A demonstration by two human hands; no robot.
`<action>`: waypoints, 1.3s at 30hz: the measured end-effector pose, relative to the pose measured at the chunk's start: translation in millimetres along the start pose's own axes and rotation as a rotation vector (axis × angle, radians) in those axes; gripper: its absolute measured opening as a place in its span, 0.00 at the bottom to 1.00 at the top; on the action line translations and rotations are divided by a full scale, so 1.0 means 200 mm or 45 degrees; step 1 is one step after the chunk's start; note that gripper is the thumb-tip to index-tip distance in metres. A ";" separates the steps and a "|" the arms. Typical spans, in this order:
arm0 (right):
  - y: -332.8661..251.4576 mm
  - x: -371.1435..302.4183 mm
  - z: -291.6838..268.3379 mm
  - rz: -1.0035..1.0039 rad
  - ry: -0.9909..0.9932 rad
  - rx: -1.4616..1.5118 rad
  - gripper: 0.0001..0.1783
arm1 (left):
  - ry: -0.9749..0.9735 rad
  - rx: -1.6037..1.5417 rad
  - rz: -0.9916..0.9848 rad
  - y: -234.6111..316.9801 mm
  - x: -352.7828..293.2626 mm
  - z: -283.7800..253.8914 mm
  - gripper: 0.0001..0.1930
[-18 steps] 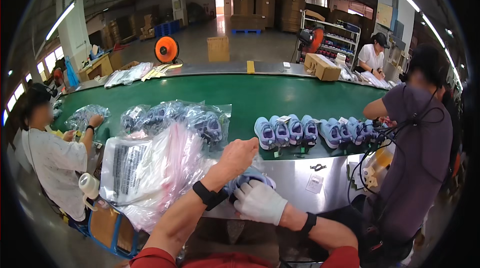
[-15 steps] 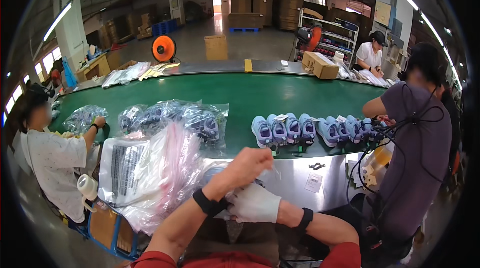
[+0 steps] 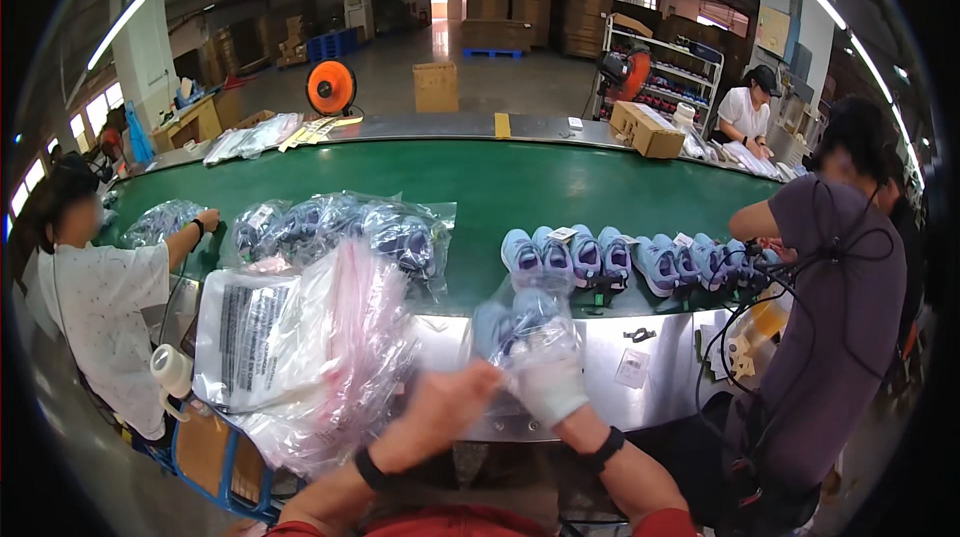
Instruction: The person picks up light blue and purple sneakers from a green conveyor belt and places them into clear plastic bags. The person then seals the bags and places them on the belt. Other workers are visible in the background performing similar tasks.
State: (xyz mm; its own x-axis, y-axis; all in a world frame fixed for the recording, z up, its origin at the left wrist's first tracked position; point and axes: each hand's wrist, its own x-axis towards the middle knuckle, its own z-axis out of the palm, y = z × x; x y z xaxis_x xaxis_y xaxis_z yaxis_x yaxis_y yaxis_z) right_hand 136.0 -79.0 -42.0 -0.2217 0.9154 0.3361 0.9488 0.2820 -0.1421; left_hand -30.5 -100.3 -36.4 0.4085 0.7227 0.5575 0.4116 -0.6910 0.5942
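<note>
A clear plastic bag (image 3: 555, 297) with a pair of light blue sneakers (image 3: 528, 315) inside hangs over the table's near edge. My right hand (image 3: 548, 389), in a white glove, is closed on the near end of this bag. Bare and blurred by motion, my left hand (image 3: 455, 402) has curled fingers at the bag's near left end; what they pinch is hard to make out. To the left of the bag lies a stack of clear plastic bags (image 3: 345, 337) with pink edges. Unbagged blue and purple sneakers (image 3: 585, 255) stand in a row beyond on the green belt.
Several bagged shoes (image 3: 345, 222) lie on the green conveyor belt (image 3: 440, 172). A paper tag (image 3: 632, 369) and a dark small clip (image 3: 640, 334) lie on the metal tabletop. Co-workers stand at left (image 3: 110, 297) and right (image 3: 830, 307); black cables hang by the right one.
The bagged sneakers have come up into view ahead of my hands. My right hand has moved forward and right; my left hand has dropped down and to the left.
</note>
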 end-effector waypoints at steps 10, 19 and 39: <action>-0.10 0.06 0.13 -0.153 0.212 -0.100 0.20 | -0.115 0.189 0.297 0.18 0.45 0.21 0.08; -0.11 0.74 0.13 0.095 0.454 0.241 0.24 | -0.201 0.271 0.088 0.19 0.23 0.00 0.21; -0.03 0.50 0.36 -0.045 -0.168 0.679 0.13 | -0.383 0.260 -1.187 -0.48 0.15 -0.88 0.40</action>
State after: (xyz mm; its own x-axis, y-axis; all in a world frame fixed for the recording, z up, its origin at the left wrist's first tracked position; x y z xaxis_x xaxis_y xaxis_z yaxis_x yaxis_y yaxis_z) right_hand 93.0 31.2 -74.0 -0.3102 0.9212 0.2346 0.7024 0.3884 -0.5965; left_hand -200.6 -9.7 25.7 0.0288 0.9633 -0.2670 0.7930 0.1407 0.5928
